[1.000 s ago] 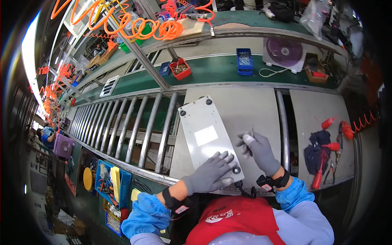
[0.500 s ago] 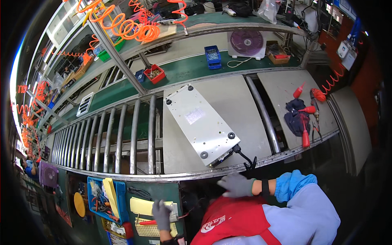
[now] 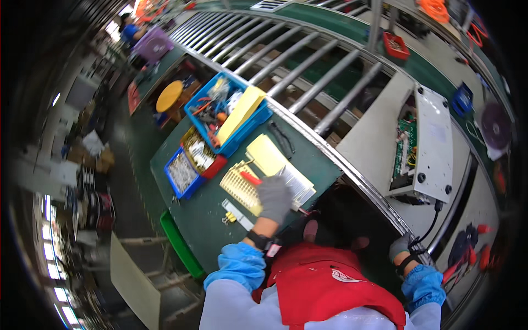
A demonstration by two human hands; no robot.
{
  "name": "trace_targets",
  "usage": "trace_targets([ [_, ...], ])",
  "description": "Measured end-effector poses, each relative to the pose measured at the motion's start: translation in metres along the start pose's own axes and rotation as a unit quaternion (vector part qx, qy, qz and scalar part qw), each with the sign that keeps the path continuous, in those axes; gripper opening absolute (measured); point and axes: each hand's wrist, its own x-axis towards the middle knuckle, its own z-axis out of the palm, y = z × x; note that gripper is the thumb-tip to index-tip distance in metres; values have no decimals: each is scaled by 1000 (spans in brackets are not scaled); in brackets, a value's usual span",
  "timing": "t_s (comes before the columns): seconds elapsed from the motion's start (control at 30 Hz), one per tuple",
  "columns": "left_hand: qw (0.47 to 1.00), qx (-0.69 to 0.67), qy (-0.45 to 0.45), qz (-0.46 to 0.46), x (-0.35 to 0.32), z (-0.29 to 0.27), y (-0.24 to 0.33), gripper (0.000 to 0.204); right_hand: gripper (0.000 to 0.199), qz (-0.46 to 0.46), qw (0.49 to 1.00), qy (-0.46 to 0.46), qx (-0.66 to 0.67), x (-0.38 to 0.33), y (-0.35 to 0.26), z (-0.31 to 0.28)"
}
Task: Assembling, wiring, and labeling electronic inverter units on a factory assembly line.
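My left hand (image 3: 275, 199), in a grey glove, is over the papers on the green bench. Its fingers are smeared and partly hidden, beside a red pen (image 3: 251, 178) that lies across a yellow sheet of small labels (image 3: 237, 186); whether it grips the pen I cannot tell. Plain yellow sheets (image 3: 264, 153) and a white printed sheet (image 3: 300, 186) lie beyond it. My right hand (image 3: 401, 246), gloved too, is low at the conveyor's metal edge, near the black power cord (image 3: 430, 226) of a white metal-cased unit (image 3: 435, 140). Its fingers are hard to make out. The unit stands tipped, showing a green circuit board (image 3: 406, 144).
A blue bin of tools (image 3: 224, 118) stands at the bench's far side, next to small boxes of parts (image 3: 182, 171). Steel rollers (image 3: 324, 74) run along the conveyor. Red-handled tools (image 3: 470, 247) lie at the right. A green tray (image 3: 179, 245) hangs by the bench's left edge.
The view has turned left toward the bench. My left hand has come down onto the papers by the red pen. The unit, flat before, now stands tipped; my right hand is near its cord.
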Motion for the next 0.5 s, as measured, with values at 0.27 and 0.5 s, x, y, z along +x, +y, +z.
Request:
trace_targets([
  [0.27, 822, -520, -178, 150, 21, -34, 126, 48, 35, -179, 925, 249, 224, -65, -1, -25],
  [0.5, 679, -603, -351, 230, 70, -102, 269, 51, 33, -179, 718, 432, 516, -199, 60, 2],
])
